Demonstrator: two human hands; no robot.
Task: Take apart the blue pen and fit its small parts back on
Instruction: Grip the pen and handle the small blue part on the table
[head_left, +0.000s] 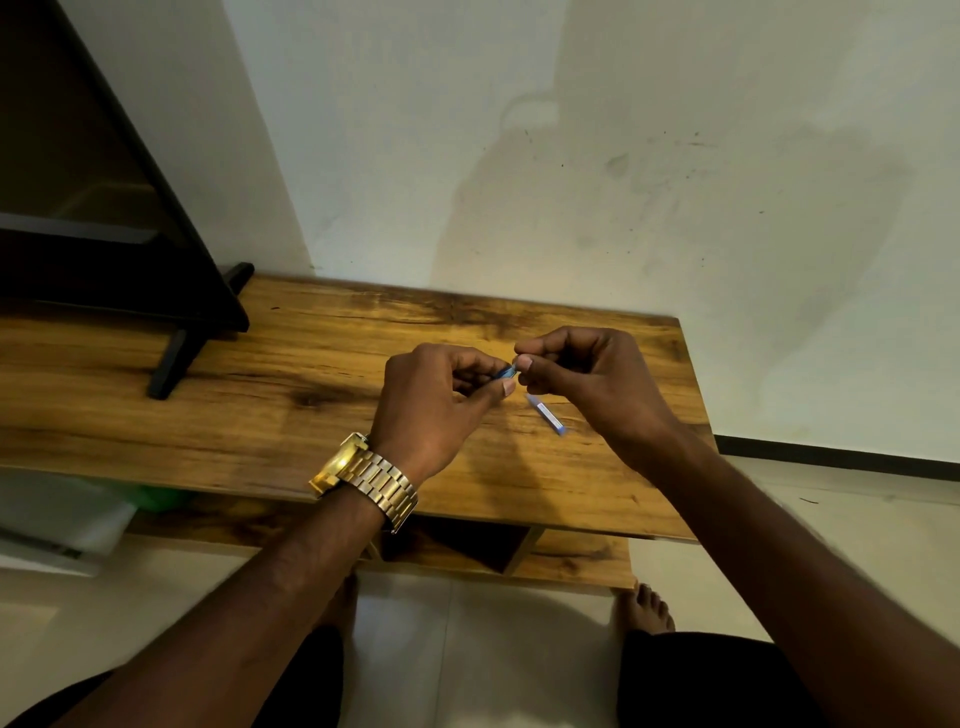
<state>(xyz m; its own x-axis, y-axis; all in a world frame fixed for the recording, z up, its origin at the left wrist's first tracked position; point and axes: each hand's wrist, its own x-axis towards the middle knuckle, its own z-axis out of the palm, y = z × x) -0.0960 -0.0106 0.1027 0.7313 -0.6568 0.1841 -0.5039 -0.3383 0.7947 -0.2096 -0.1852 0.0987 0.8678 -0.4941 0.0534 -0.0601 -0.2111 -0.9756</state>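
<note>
Under both my hands is a wide wooden table (311, 364), set against a pale, stained wall (623, 156). Far to the left of my left hand stands a dark screen (104, 182) on a black foot. Below the hands I see a tiled floor (467, 649) and my bare feet.

My left hand (436, 400), with a gold watch (363, 478) on the wrist, is curled almost closed, and its thumb and fingers pinch a small blue pen part (506, 371). My right hand (587, 374) is also nearly closed and its fingertips (522, 362) meet the same piece at its tip. I cannot tell if the right hand holds a separate small part, because the fingers hide it. The hands are above the table, not resting on it.

Just under my right hand, on the wood, lies the blue pen barrel (545, 414), apart from both hands.

I judge the risk is this: a tiny part may slip from the pinch and fall from the near edge to the floor. Also my right wrist could push the barrel, and it would roll away.
</note>
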